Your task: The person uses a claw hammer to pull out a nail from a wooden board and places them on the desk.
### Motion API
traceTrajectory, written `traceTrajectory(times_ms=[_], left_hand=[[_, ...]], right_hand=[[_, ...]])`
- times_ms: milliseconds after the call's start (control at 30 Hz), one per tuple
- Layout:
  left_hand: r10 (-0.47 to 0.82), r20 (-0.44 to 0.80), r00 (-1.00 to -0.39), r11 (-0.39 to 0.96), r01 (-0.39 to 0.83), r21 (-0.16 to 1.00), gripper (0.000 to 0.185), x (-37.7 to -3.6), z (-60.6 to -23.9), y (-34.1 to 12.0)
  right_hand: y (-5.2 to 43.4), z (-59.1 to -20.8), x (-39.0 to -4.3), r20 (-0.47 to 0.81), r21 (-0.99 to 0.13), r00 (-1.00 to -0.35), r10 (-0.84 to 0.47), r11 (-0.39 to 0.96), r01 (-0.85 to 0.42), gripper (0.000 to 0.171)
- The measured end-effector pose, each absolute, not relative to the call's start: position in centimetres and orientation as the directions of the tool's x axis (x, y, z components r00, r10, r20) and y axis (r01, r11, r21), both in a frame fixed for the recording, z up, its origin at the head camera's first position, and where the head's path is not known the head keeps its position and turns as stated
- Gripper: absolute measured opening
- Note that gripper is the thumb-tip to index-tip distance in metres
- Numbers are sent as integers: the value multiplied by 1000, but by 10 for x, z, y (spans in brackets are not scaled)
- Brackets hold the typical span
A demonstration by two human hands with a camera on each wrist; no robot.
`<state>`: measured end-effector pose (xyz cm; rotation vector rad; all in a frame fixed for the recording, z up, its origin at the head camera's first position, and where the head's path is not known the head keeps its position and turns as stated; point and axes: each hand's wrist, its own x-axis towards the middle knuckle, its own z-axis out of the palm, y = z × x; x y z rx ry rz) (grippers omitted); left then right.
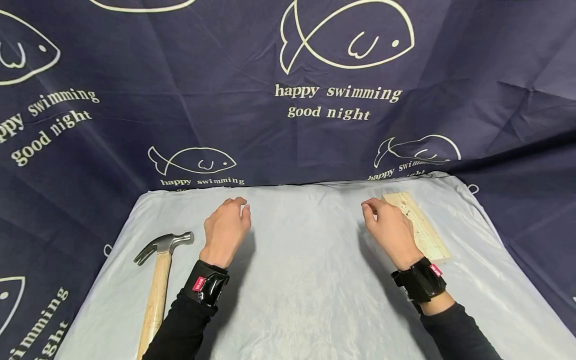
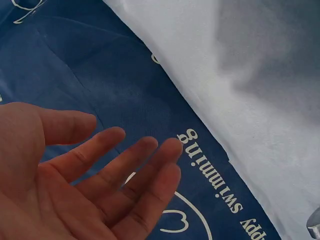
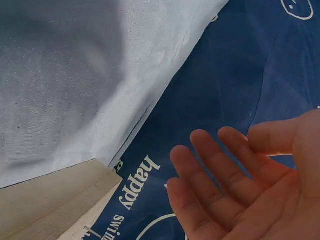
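Note:
My left hand (image 1: 225,227) hovers over the table, fingers loosely bent and holding nothing. In the left wrist view its palm and spread fingers (image 2: 135,175) show bare. A claw hammer (image 1: 158,280) with a steel head and wooden handle lies to its left, the handle's lower end hidden by my sleeve. On the other side, my right hand (image 1: 391,227) is also raised and bare, its fingers relaxed in the right wrist view. Just right of it lies a pale wooden board (image 1: 425,230), partly covered by the hand in the head view. A small thin metal piece (image 3: 92,232) stands out from the board.
A light grey cloth covers the table (image 1: 297,280). Behind and around it hangs a dark blue curtain (image 1: 252,100) with white fish drawings and lettering. Small white loops (image 1: 473,189) show at the table's sides.

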<state>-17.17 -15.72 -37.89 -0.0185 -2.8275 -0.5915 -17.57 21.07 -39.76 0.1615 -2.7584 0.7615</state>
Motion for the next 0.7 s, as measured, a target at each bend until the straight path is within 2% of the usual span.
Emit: traceTrajectory(times_ms=[200,400,700], left_hand=[[-49,181,-982,912,30,409,31,-167,-381,-168],[-124,76,-989,897,-79,435,35,-162,-382,-194],[-227,13,-974,886,-201,418,38,-150,-384,-221]], right_hand=[[217,-398,-172,233,-487,-972,-29,862,-143,31],[229,-402,-171,195,-504,-980,-32,854,-128,30],[246,-406,-170,295,-485,-955,0,862,-150,36]])
